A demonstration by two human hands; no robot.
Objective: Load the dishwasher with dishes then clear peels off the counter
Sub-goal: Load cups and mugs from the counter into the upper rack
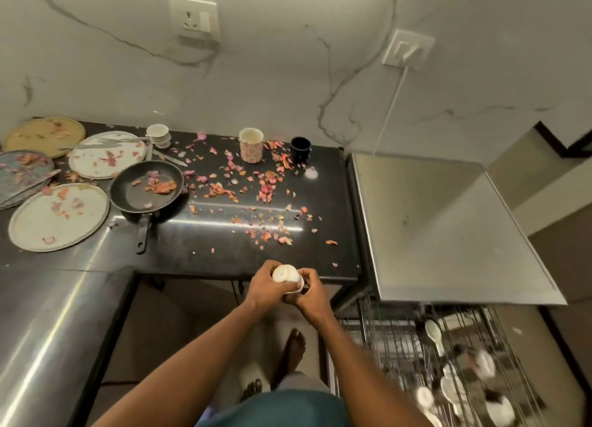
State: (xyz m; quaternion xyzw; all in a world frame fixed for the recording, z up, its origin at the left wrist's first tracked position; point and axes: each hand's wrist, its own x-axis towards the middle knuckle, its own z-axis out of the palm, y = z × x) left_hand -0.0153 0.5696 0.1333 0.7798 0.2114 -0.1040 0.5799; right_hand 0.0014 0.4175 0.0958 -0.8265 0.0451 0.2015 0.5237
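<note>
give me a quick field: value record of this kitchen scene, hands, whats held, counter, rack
hands: left hand and right hand both grip one small white bowl, upside down
counter: frying pan, three pale plates, floral cup, dark cup, stacked small bowls, scattered peels
rack: pulled out, some white dishes inside, blurred

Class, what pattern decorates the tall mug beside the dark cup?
Pink floral print on cream mug, head view.
</note>
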